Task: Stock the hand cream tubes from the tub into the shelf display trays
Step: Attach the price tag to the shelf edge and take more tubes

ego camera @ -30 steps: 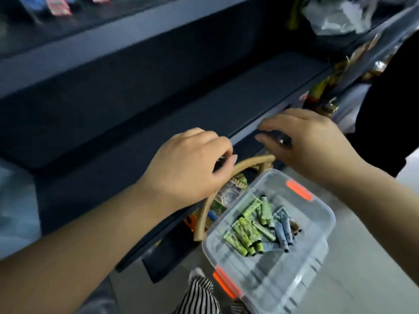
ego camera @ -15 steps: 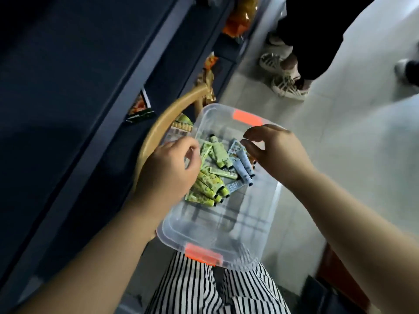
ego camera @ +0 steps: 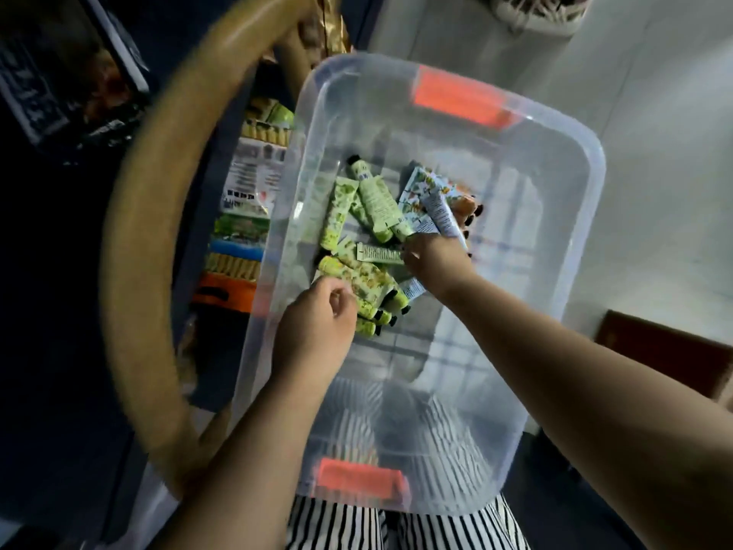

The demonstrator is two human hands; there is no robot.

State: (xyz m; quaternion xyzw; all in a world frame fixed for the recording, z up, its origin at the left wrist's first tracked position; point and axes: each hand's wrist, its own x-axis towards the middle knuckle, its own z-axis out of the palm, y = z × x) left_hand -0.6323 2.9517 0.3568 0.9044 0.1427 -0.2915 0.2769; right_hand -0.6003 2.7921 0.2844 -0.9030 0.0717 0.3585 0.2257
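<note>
Down in the clear plastic tub (ego camera: 563, 216), which seems to rest on the person's striped lap, both hands are among the hand cream tubes (ego camera: 365, 283). The right hand (ego camera: 436, 260) has its fingers curled down onto the heap, touching a pale green tube (ego camera: 378, 254) that lies crosswise just to its left, with blue-and-white tubes (ego camera: 434, 204) right beyond its fingertips; whether it has a firm grip yet cannot be told. The left hand (ego camera: 317, 323) is loosely curled by the tub's near-left wall, its fingertips at the green tubes just ahead of it, and no tube is plainly clamped in it. To do this pickup well, each hand would best gather tubes of one colour, caps pointing the same way, so they drop into a tray neatly rather than crossed; lifting from the top of the pile avoids dragging others out. Left of the left hand, beyond the tub wall and under a curved tan bar (ego camera: 135, 240), the shelf display trays (ego camera: 250, 216) already hold rows of product. Printed text and floral patterns show on the tubes and on the tray cards, but motion blur leaves no brand or word readable.
</note>
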